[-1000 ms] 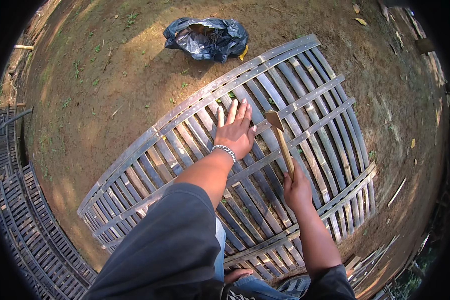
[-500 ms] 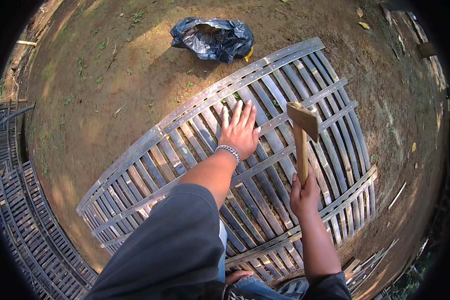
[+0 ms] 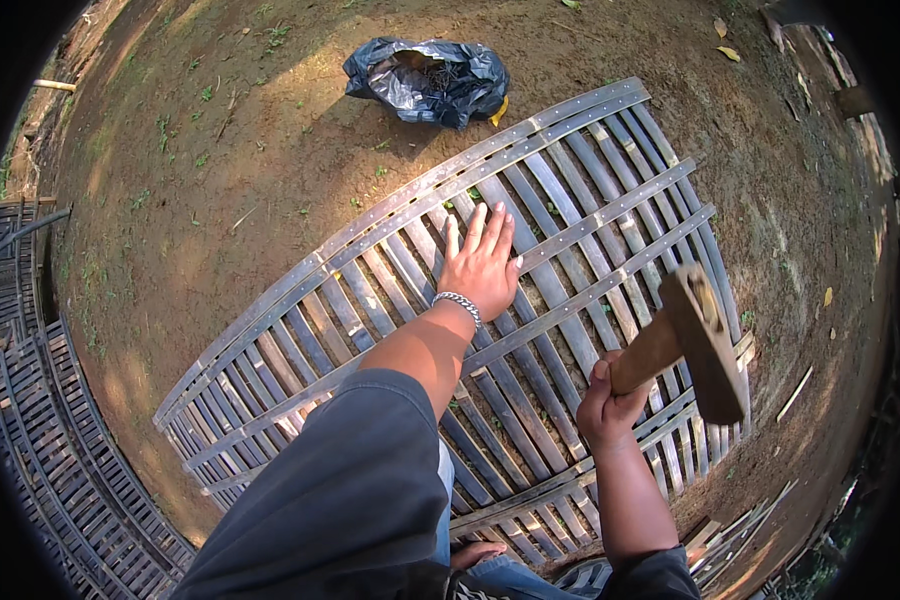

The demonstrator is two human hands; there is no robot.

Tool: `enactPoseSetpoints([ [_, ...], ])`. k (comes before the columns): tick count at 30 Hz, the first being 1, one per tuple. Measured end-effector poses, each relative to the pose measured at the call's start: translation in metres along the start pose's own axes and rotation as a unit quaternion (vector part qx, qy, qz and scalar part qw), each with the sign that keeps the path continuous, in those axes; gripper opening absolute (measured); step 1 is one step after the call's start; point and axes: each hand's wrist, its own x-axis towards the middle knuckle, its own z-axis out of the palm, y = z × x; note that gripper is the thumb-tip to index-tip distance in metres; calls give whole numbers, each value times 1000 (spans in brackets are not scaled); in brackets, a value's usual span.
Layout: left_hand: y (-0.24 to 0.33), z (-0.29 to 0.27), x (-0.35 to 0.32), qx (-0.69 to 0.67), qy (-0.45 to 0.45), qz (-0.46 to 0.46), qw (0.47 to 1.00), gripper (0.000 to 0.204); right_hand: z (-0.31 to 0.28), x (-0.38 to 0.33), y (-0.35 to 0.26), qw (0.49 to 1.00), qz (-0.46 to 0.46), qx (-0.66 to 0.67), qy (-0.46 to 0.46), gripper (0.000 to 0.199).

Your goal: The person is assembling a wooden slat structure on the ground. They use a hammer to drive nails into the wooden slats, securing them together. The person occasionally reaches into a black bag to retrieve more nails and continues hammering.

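A large panel of bamboo slats (image 3: 532,246) lies flat on the ground, its crosswise strips fixed with rows of small nail heads. My left hand (image 3: 478,270) rests palm down on the slats near the upper strips, fingers spread, a chain bracelet at the wrist. In my right hand (image 3: 613,405) is a hammer (image 3: 705,345), gripped by its wooden handle. The hammer's head is raised toward me above the right part of the panel, touching nothing.
Beyond the panel a black plastic bag (image 3: 480,85) stands with its mouth open, dark thin pieces inside. More slatted bamboo panels (image 3: 80,450) lie at the left. Loose thin sticks (image 3: 745,530) are at the lower right. My bare foot (image 3: 477,554) is at the panel's near edge.
The hammer has swung up toward me and to the right, its head now larger in view. My left hand stays in place on the slats.
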Motion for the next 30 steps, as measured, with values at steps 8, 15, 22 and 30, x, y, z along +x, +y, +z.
enactPoseSetpoints([
  [8,-8,-2,5,8,-9,-12,1000,64,4,19,6,994,52,-88,-28,44],
  [15,0,-2,1,-4,0,-2,1000,64,22,-10,8,997,-79,20,7,51],
  [22,-9,1,-5,-1,4,-4,1000,63,12,-3,1,1000,18,-20,0,37],
  [30,-6,-5,5,-13,18,-7,1000,62,22,9,9,980,143,-121,-73,43],
])
